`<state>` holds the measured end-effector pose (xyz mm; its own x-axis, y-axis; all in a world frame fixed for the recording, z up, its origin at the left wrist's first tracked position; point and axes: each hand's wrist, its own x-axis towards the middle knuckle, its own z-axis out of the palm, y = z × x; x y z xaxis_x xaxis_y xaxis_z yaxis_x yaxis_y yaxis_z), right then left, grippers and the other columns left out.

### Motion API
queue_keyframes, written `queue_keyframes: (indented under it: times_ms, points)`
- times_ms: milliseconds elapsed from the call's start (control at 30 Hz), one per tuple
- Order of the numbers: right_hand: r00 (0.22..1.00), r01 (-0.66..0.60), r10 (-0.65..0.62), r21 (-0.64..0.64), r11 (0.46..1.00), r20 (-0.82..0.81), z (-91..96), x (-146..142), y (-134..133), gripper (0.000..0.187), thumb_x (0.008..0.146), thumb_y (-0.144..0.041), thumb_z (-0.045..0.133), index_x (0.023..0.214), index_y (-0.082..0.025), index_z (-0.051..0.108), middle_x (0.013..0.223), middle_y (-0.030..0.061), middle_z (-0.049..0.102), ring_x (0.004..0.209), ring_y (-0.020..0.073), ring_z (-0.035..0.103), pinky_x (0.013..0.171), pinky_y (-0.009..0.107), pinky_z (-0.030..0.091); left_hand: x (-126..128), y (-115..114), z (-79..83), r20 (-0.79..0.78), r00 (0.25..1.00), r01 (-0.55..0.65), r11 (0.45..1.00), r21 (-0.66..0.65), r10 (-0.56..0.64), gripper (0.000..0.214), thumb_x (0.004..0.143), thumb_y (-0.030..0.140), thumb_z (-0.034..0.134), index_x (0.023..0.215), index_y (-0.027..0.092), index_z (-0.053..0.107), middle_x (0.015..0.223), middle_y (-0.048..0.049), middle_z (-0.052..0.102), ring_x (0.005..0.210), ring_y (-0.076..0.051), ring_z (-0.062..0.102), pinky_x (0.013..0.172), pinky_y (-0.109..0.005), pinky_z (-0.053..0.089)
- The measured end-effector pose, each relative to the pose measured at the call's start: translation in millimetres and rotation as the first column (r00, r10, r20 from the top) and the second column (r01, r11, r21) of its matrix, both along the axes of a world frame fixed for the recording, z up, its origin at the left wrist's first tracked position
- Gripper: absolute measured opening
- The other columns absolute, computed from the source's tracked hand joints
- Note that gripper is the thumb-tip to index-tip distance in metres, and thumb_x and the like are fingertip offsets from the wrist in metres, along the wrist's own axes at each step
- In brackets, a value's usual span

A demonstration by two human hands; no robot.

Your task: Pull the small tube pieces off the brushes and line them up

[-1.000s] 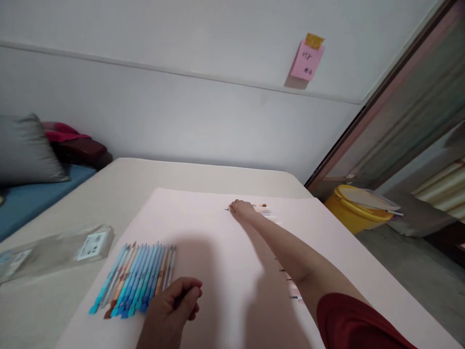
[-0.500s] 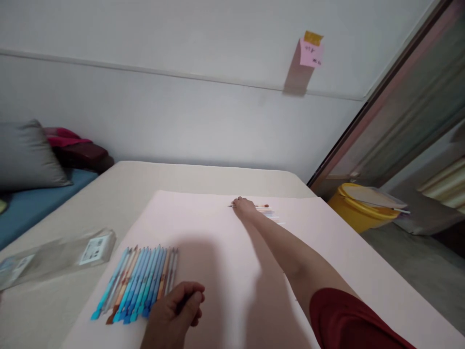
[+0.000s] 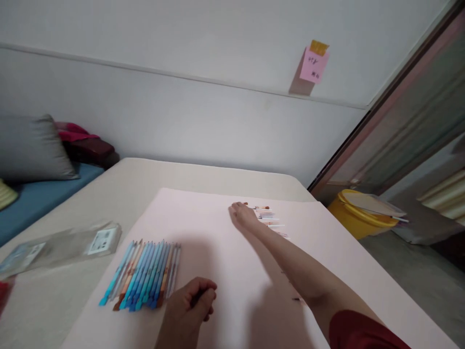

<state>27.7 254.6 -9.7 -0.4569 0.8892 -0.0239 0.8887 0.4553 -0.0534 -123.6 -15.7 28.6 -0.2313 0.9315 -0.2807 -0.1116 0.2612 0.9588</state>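
My right hand reaches to the far part of the pink sheet, palm down with its fingers bent. A pen with a brown end shows just beyond its knuckles; most of it is hidden under the fingers. Beside that hand, several slim pens lie in a loose column. My left hand hovers low in front, loosely curled with the thumb against the fingers, and nothing shows in it. To its left is a row of blue, orange-brown and clear pens, side by side.
A clear plastic sleeve with white labels lies left of the sheet on the beige surface. A yellow bin stands off the right edge. Dark-tipped items peek out by my right forearm. A grey cushion sits far left.
My right hand has shifted slightly, uncovering more pens to its right; a brown pen end now shows beside it. The left hand keeps its curl. The view has moved a little.
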Motion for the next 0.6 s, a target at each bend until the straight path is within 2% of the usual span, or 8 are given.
queue_keyframes:
  times_ms: [133,200,267,333,467,600]
  points:
    - [0.988,-0.135,0.133,-0.023,0.991,-0.078,-14.8,-19.5,-66.0,0.021,0.088,-0.022,0.044,0.100,-0.020,0.061,0.104,0.0058,0.062,0.097,0.0170,0.056,0.080,0.025,0.040,10.7,-5.6,8.7,-0.054,0.993,0.105,0.994,0.008,-0.104,0.022,0.071,0.035,0.057,0.075,0.016,0.067,0.056,-0.0016,0.056,0.055,-0.016,0.051,0.052,-0.026,0.038]
    - [0.933,-0.209,0.187,-0.038,0.977,-0.308,-25.7,-31.6,-97.3,0.023,0.086,-0.021,0.047,0.103,-0.019,0.062,0.104,0.0068,0.064,0.095,0.0171,0.058,0.081,0.026,0.041,14.5,-9.8,15.6,-0.105,0.983,0.153,0.988,0.027,-0.149,0.021,0.075,0.032,0.054,0.077,0.016,0.067,0.057,-0.0009,0.055,0.057,-0.016,0.051,0.054,-0.027,0.038]
    - [0.860,-0.225,0.155,-0.088,0.970,-0.487,-34.7,-45.6,-122.8,0.025,0.084,-0.021,0.051,0.106,-0.018,0.063,0.102,0.0070,0.066,0.090,0.0170,0.060,0.080,0.027,0.043,17.3,-14.3,22.9,-0.156,0.971,0.193,0.979,0.061,-0.182,0.020,0.077,0.029,0.050,0.077,0.017,0.066,0.059,-0.0004,0.055,0.058,-0.015,0.050,0.056,-0.026,0.036]
    - [0.811,-0.200,0.064,-0.173,0.964,-0.582,-39.9,-61.3,-141.9,0.025,0.082,-0.020,0.053,0.103,-0.018,0.064,0.096,0.0057,0.068,0.084,0.0160,0.061,0.076,0.026,0.044,19.1,-18.3,29.7,-0.219,0.956,0.219,0.972,0.081,-0.197,0.019,0.077,0.024,0.049,0.071,0.017,0.065,0.057,0.0002,0.053,0.058,-0.014,0.048,0.055,-0.026,0.034]
    - [0.801,-0.149,-0.078,-0.323,0.935,-0.594,-39.6,-94.4,-164.8,0.023,0.080,-0.018,0.053,0.100,-0.017,0.064,0.085,0.0038,0.069,0.077,0.0145,0.061,0.070,0.024,0.043,19.2,-24.4,39.8,-0.289,0.940,0.218,0.970,0.108,-0.179,0.019,0.076,0.019,0.047,0.069,0.016,0.065,0.062,-0.0009,0.058,0.061,-0.015,0.051,0.058,-0.026,0.034]
    - [0.863,-0.091,-0.118,-0.382,0.920,-0.490,-32.8,-123.0,-177.7,0.026,0.079,-0.020,0.053,0.105,-0.018,0.058,0.081,0.0036,0.067,0.073,0.0154,0.059,0.066,0.025,0.041,15.3,-27.5,44.0,-0.267,0.949,0.210,0.967,0.144,-0.166,0.017,0.074,0.019,0.049,0.072,0.016,0.066,0.068,-0.0027,0.064,0.068,-0.016,0.056,0.064,-0.027,0.038]
